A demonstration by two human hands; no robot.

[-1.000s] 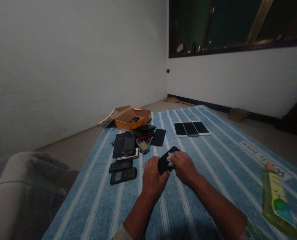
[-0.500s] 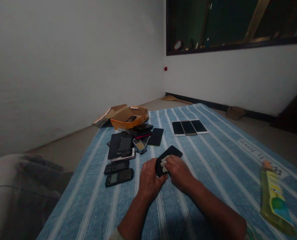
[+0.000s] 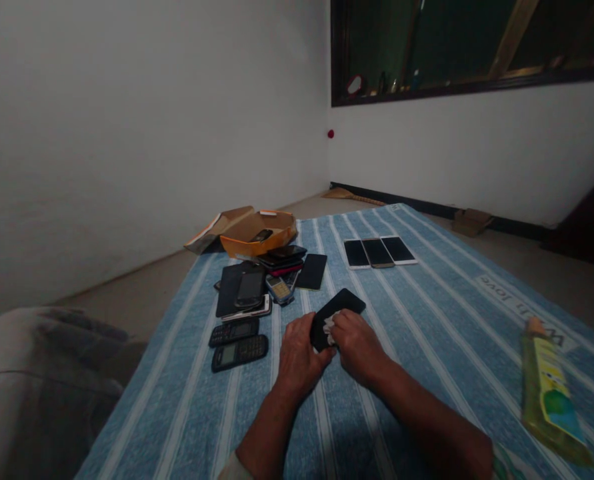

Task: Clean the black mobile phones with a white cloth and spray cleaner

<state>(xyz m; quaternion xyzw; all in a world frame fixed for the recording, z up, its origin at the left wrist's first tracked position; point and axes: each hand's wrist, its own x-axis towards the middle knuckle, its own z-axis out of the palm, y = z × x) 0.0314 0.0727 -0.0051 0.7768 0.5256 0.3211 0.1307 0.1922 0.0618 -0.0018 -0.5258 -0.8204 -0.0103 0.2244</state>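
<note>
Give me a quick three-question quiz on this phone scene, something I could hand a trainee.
1. True or false: the right hand presses a white cloth against the black phone.
2. How many phones lie side by side in the row beyond the hands?
3. Where do the two keypad phones lie relative to the left hand? A: to its left. B: to its right. C: under it.

Key: 1 true; 2 three; 3 A.

dim room, white walls [image 3: 127, 133], dark window [image 3: 467, 40].
</note>
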